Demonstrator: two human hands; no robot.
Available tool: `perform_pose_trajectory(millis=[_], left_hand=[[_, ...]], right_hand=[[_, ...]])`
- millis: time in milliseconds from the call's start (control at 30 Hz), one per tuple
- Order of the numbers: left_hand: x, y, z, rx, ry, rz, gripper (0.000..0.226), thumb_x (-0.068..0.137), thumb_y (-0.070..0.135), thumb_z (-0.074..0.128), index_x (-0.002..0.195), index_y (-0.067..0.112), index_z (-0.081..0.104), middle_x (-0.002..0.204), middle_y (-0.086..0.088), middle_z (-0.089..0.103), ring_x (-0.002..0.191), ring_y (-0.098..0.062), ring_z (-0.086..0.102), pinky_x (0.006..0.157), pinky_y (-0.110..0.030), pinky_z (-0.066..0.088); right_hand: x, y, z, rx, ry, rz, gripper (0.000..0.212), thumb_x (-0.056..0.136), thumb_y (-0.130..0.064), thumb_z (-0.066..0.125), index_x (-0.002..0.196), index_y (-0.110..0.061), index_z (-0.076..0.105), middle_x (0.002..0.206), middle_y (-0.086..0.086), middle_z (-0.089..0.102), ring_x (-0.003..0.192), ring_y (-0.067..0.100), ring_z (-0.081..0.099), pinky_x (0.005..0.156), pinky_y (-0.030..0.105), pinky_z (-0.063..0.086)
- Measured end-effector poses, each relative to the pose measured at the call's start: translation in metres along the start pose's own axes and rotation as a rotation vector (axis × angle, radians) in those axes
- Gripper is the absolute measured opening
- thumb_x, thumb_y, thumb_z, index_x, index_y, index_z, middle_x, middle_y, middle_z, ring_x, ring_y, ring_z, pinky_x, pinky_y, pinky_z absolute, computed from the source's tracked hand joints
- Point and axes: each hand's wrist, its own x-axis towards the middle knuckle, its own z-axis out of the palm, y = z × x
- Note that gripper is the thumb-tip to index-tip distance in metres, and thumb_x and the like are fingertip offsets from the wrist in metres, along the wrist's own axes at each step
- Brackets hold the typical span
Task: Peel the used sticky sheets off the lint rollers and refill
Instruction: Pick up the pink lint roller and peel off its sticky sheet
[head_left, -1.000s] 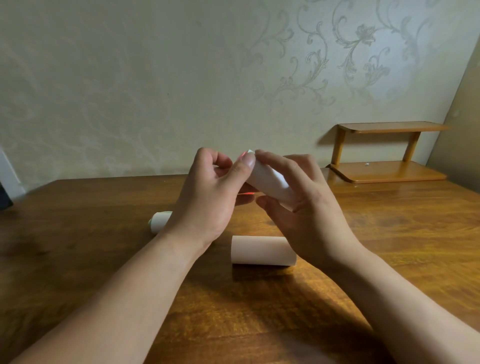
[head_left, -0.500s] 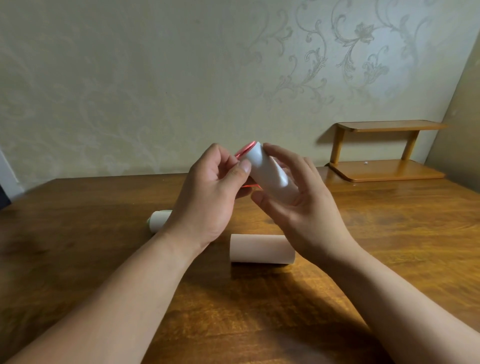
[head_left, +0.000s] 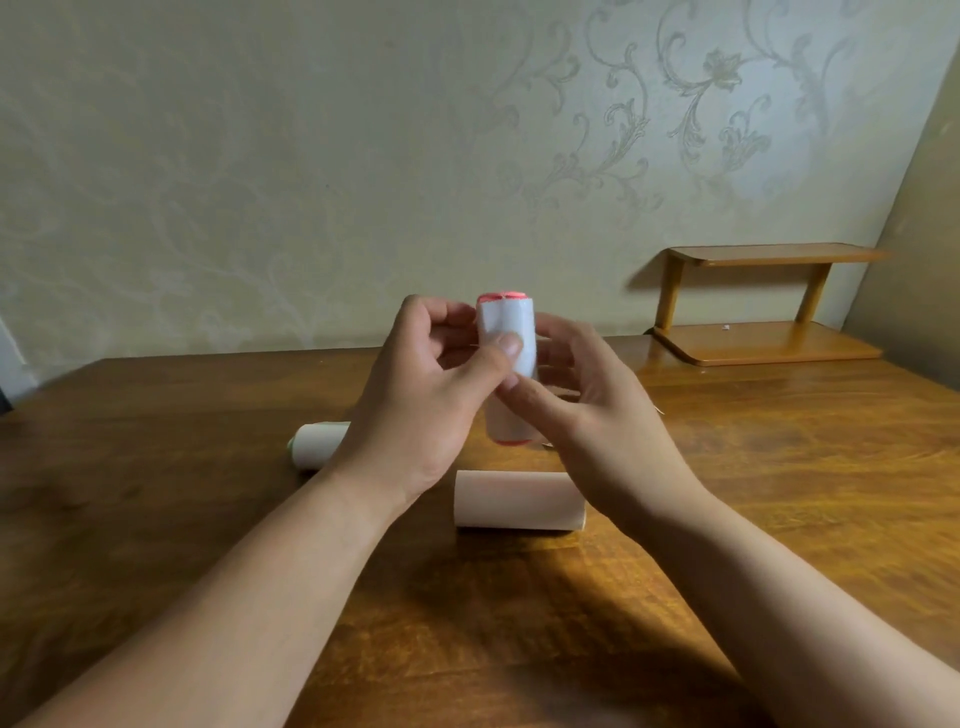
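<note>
I hold the lint roller upright between my hands. My left hand presses its thumb on the sheet; my right hand grips from behind. I should find the sheet's edge first, then peel slowly. A refill roll lies under my right wrist.

Item count, head view:

- Hands: two. The left hand and the right hand both appear at the centre of the frame.
- White rolls: three. One red-ended roll is upright between the two hands at centre. One plain roll lies on its side just below centre. One green-ended roll lies left of centre, partly hidden by the left hand.
- Wooden tables: one, across the lower frame.
- Wooden two-tier shelves: one, at the right of the frame.
</note>
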Motion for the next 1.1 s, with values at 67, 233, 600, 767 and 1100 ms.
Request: perform_pose_trajectory(millis=[67, 233, 600, 767, 1100], left_hand=[[-0.001, 0.000, 0.000, 0.083, -0.068, 0.046, 0.038, 0.101, 0.033, 0.077, 0.135, 0.027, 0.062, 0.129, 0.007, 0.075, 0.119, -0.005, 0.073, 0.102, -0.036, 0.063], [-0.008, 0.004, 0.002, 0.410, 0.084, 0.167, 0.033, 0.103, 0.048, 0.067, 0.127, 0.025, 0.064, 0.124, 0.009, 0.068, 0.111, -0.003, 0.065, 0.089, -0.026, 0.055], [-0.005, -0.003, 0.018, -0.178, 0.024, -0.313, 0.050, 0.086, 0.075, 0.069, 0.105, 0.031, 0.085, 0.105, 0.003, 0.086, 0.094, -0.015, 0.073, 0.081, -0.039, 0.044], [0.003, -0.005, 0.008, -0.382, 0.139, -0.320, 0.035, 0.080, 0.054, 0.083, 0.107, 0.031, 0.079, 0.111, 0.001, 0.084, 0.110, -0.020, 0.079, 0.089, -0.040, 0.057], [0.011, -0.001, -0.005, -0.529, 0.150, -0.319, 0.036, 0.085, 0.040, 0.084, 0.116, 0.024, 0.076, 0.122, -0.016, 0.072, 0.122, -0.038, 0.074, 0.097, -0.055, 0.064]], right_hand=[[0.003, 0.001, -0.002, 0.032, -0.014, 0.039, 0.053, 0.097, -0.041, 0.081, 0.145, -0.032, 0.060, 0.130, -0.008, 0.076, 0.119, 0.011, 0.074, 0.096, 0.039, 0.064], [0.012, 0.003, -0.009, 0.488, 0.011, 0.268, 0.047, 0.098, -0.012, 0.077, 0.141, -0.010, 0.058, 0.133, 0.017, 0.075, 0.125, 0.036, 0.073, 0.105, 0.050, 0.059], [0.012, 0.005, -0.004, 0.863, -0.083, 0.324, 0.054, 0.091, -0.013, 0.074, 0.141, 0.004, 0.063, 0.116, 0.019, 0.079, 0.109, 0.029, 0.074, 0.100, 0.035, 0.058], [0.011, 0.010, 0.000, 0.240, -0.063, 0.279, 0.054, 0.090, -0.042, 0.084, 0.132, -0.012, 0.067, 0.117, 0.008, 0.078, 0.109, 0.029, 0.077, 0.087, 0.043, 0.065], [0.009, 0.010, -0.017, -0.067, -0.003, -0.066, 0.020, 0.105, -0.039, 0.068, 0.113, -0.026, 0.081, 0.104, 0.005, 0.078, 0.093, 0.027, 0.073, 0.071, 0.044, 0.064]])
